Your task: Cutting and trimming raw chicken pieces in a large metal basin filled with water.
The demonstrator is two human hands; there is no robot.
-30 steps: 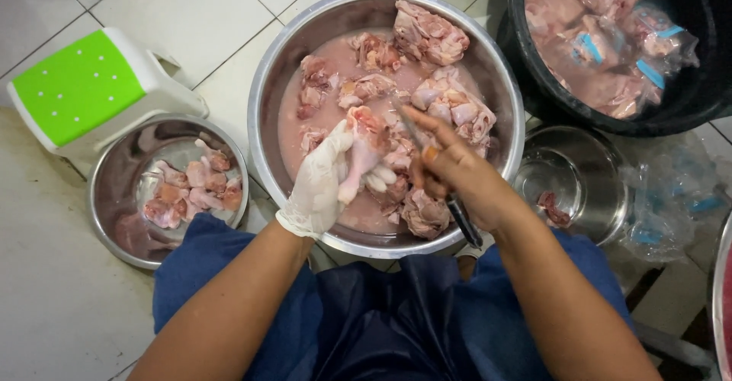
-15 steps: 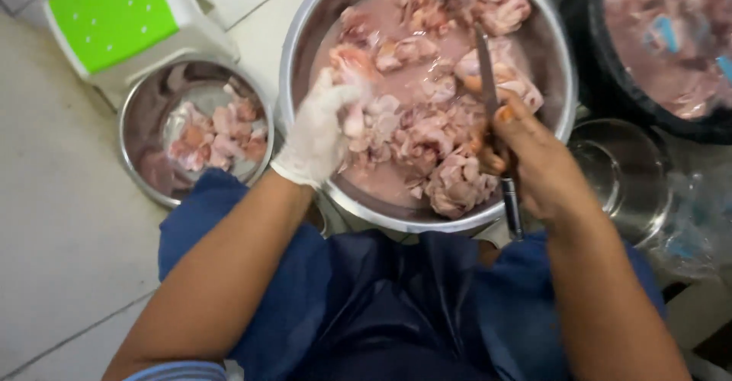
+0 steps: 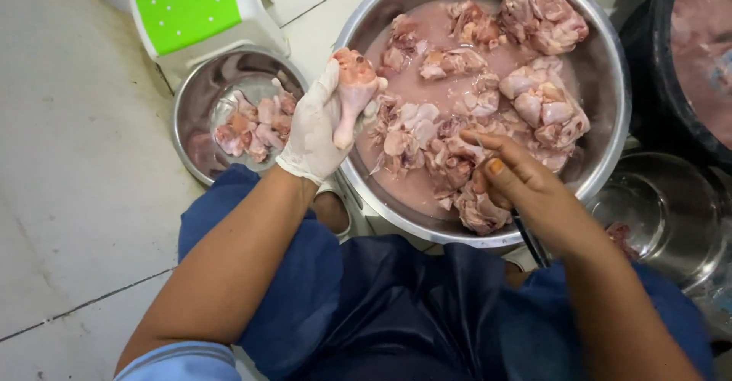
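Note:
My left hand (image 3: 315, 126), in a white glove, grips a raw chicken piece (image 3: 351, 90) and holds it over the left rim of a big steel basin (image 3: 610, 61). The basin holds pink water and several raw chicken pieces (image 3: 534, 107). My bare right hand (image 3: 518, 179) rests over the near part of the basin, closed on a knife whose dark handle (image 3: 530, 240) sticks out below the palm. The blade is hidden among the meat.
A smaller steel bowl (image 3: 200, 95) with cut chicken bits sits on the tiled floor at left, below a green and white stool (image 3: 194, 8). A dark tub (image 3: 671, 68) of meat stands at right. An almost bare steel bowl (image 3: 671, 213) lies at lower right.
My left hand has lifted a chicken piece out of the basin toward its left rim. My right hand with the knife has lowered onto the meat. The camera view shifted.

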